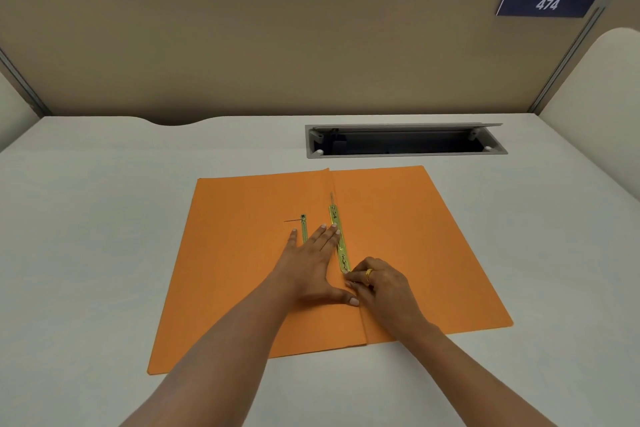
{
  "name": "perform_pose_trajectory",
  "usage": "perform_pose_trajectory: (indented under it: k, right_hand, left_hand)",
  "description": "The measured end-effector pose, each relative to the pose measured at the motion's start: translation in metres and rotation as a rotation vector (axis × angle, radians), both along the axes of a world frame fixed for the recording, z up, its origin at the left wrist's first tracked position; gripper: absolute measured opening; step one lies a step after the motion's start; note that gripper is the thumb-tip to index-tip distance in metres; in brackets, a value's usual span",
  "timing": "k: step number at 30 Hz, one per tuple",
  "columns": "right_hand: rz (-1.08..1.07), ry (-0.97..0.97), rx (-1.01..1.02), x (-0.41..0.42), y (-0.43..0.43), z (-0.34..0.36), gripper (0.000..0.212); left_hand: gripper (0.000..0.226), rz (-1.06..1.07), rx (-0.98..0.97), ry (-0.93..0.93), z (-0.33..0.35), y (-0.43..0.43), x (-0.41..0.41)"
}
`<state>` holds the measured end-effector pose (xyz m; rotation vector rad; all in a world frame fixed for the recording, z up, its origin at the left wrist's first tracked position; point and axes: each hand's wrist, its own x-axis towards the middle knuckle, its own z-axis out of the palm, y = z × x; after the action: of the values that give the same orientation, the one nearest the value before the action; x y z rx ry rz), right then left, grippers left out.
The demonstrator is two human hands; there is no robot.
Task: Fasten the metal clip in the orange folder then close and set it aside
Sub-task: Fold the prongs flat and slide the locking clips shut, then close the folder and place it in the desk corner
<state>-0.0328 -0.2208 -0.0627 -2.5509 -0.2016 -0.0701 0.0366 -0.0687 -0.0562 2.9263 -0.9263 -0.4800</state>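
The orange folder [408, 253] lies open and flat on the desk, its spine running from far to near. A long brass clip bar [338, 236] lies along the spine. A second, thinner brass strip [304, 230] sits on the left flap, partly under my fingers. My left hand [313, 260] presses flat on the left flap, fingers spread, thumb at the spine. My right hand [377, 282], wearing a gold ring, has its fingertips pinched at the near end of the clip bar.
The folder rests on a pale desk [104, 236]. An open cable tray [405, 141] is recessed just beyond the folder. A beige partition [277, 52] with a "474" sign [547, 3] stands behind. Plants sit above it.
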Motion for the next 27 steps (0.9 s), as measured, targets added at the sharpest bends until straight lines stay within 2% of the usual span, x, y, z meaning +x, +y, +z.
perform_pose_trajectory:
  k: [7, 18, 24, 27]
  right_hand:
    - [0.048, 0.026, 0.047, -0.003, -0.009, 0.000, 0.025]
    - [0.083, 0.090, 0.162, -0.011, -0.016, 0.002, 0.028]
    - [-0.084, 0.125, 0.258, -0.015, -0.017, 0.001, 0.028]
    - [-0.160, 0.141, 0.240, -0.020, -0.022, 0.000, 0.028]
  left_hand:
    - [0.120, 0.009, 0.009, 0.033, 0.003, -0.001, 0.000]
    - [0.119, 0.077, -0.018, 0.074, 0.003, -0.001, -0.007]
    - [0.099, 0.180, -0.072, 0.033, 0.000, 0.007, -0.027]
    - [0.104, 0.231, -0.086, 0.001, -0.004, 0.019, -0.040]
